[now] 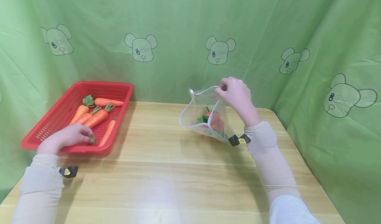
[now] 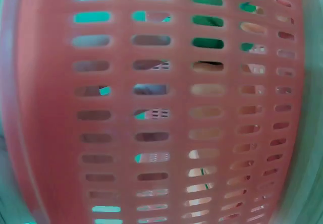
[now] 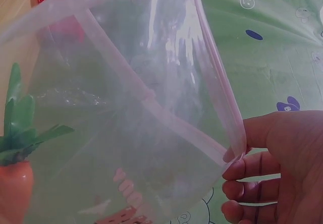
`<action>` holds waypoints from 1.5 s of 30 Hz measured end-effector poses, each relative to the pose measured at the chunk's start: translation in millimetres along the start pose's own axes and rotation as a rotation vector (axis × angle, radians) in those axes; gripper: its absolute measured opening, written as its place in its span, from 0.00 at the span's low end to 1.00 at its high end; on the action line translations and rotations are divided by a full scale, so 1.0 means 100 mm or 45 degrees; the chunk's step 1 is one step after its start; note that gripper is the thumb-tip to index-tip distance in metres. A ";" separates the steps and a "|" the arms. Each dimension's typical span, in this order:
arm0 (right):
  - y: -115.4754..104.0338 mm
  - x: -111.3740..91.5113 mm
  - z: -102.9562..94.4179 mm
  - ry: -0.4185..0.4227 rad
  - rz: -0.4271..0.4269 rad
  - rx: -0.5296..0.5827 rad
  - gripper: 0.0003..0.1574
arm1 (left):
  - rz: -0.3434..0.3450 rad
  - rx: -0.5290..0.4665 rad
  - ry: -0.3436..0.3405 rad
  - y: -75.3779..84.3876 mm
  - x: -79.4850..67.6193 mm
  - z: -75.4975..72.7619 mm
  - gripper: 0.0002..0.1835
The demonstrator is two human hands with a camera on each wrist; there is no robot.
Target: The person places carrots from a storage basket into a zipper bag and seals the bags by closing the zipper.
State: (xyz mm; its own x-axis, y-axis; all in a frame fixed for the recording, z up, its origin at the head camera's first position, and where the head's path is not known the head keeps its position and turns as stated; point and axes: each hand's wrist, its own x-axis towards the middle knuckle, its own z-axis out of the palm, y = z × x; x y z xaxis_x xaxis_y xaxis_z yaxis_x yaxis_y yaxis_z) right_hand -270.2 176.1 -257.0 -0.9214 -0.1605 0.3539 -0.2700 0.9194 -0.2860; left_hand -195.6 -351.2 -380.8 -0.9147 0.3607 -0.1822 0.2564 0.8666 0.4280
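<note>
My left hand reaches over the near wall of a red plastic basket. Its bent fingers are at a carrot's green top; the hand hides the rest of that carrot. Several orange carrots with green tops lie in the basket. On the right, my right hand pinches the rim of a clear zip bag between thumb and forefinger, while its other fingers curl loosely. The bag's mouth gapes toward the left. Inside it is a leafy carrot, along with blurred reddish shapes.
Both stand on a light wooden table, the basket at the left and the bag at the right. A green curtain with printed bear heads hangs behind and along the sides. Slotted basket wall fills the left wrist view.
</note>
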 end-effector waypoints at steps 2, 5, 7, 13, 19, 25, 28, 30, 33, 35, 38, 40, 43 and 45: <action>0.00 0.00 0.00 -0.002 0.001 0.005 0.09 | 0.032 0.022 0.067 0.01 -0.01 -0.01 0.01; 0.01 -0.01 0.01 0.002 -0.002 0.006 0.09 | 0.025 0.053 0.153 0.04 -0.03 -0.04 0.01; 0.01 -0.01 0.01 0.007 -0.003 0.006 0.09 | 0.020 0.073 0.199 0.07 -0.03 -0.06 0.01; 0.01 0.00 0.00 0.014 -0.004 0.006 0.10 | -0.012 0.038 0.273 0.15 -0.04 -0.13 0.03; 0.01 -0.01 0.00 0.013 0.001 0.007 0.10 | -0.031 0.054 0.361 0.22 -0.04 -0.19 0.08; 0.01 0.00 0.00 0.015 0.000 0.006 0.10 | -0.039 0.024 0.460 0.28 -0.07 -0.24 0.09; 0.01 0.00 0.01 0.016 -0.003 0.005 0.10 | -0.047 -0.001 0.519 0.29 -0.08 -0.25 0.10; 0.01 0.00 0.01 0.019 -0.005 0.004 0.09 | -0.051 -0.001 0.561 0.30 -0.09 -0.26 0.11; 0.01 0.00 0.01 0.022 -0.008 0.006 0.09 | -0.042 -0.022 0.635 0.31 -0.10 -0.28 0.11; 0.01 0.00 0.01 0.023 -0.009 0.008 0.09 | -0.033 -0.040 0.678 0.32 -0.10 -0.30 0.11; 0.01 0.00 0.02 0.024 -0.010 0.011 0.09 | -0.048 -0.088 0.721 0.35 -0.10 -0.31 0.13; 0.01 0.00 0.02 0.023 -0.011 0.013 0.09 | -0.072 -0.109 0.750 0.36 -0.10 -0.33 0.14; 0.00 0.00 0.03 0.021 -0.009 0.015 0.09 | -0.098 -0.133 0.822 0.38 -0.11 -0.34 0.14; 0.00 0.00 0.03 0.021 -0.007 0.015 0.09 | -0.100 -0.148 0.880 0.39 -0.11 -0.35 0.14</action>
State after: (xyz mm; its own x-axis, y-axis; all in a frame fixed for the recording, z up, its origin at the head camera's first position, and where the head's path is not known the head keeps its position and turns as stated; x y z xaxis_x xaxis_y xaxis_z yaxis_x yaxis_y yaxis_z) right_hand -270.9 175.1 -259.6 -0.9152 -0.1597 0.3700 -0.2785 0.9142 -0.2944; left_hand -186.6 -333.1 -331.0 -0.9278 -0.0367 0.3712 0.1817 0.8246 0.5358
